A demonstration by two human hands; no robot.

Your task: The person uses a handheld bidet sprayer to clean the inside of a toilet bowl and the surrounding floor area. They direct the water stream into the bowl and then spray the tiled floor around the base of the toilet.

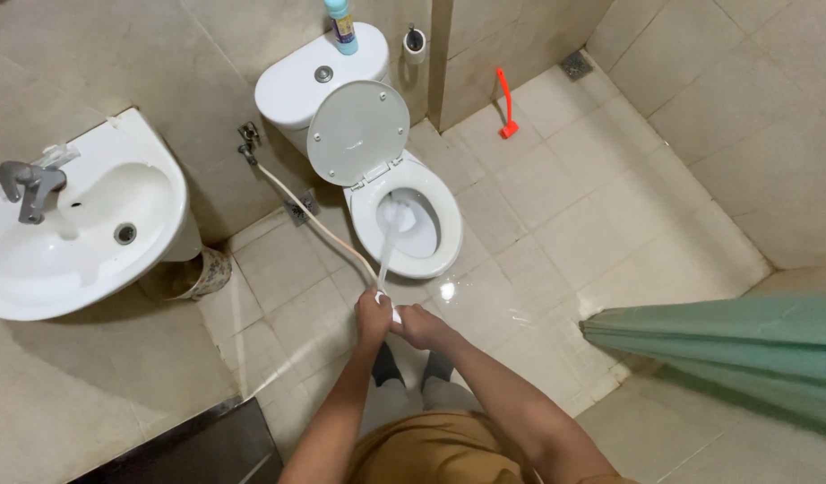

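My hands grip the white handle of a toilet brush point(391, 242) over a tiled bathroom floor point(556, 206): my left hand point(372, 315) is wrapped around the handle's near end, and my right hand point(418, 324) is closed just beside it, touching the same end. The brush runs straight away from my hands, its white head down inside the bowl of the toilet point(444, 224), blurred against the porcelain. The grey toilet lid point(357, 133) stands raised beyond the bowl, leaning against the white cistern point(292, 85), on which a blue bottle point(341, 22) stands upright. A pale hose point(319, 224) trails from a wall valve down toward my left hand. Well off to the left of my hands, a white washbasin point(81, 233) with a grey tap point(28, 184) juts from the wall. Far ahead and to the right, a red brush point(506, 103) leans at the wall corner. To the right of my hands lies a folded green curtain point(727, 345). My feet in dark socks show just below my hands.
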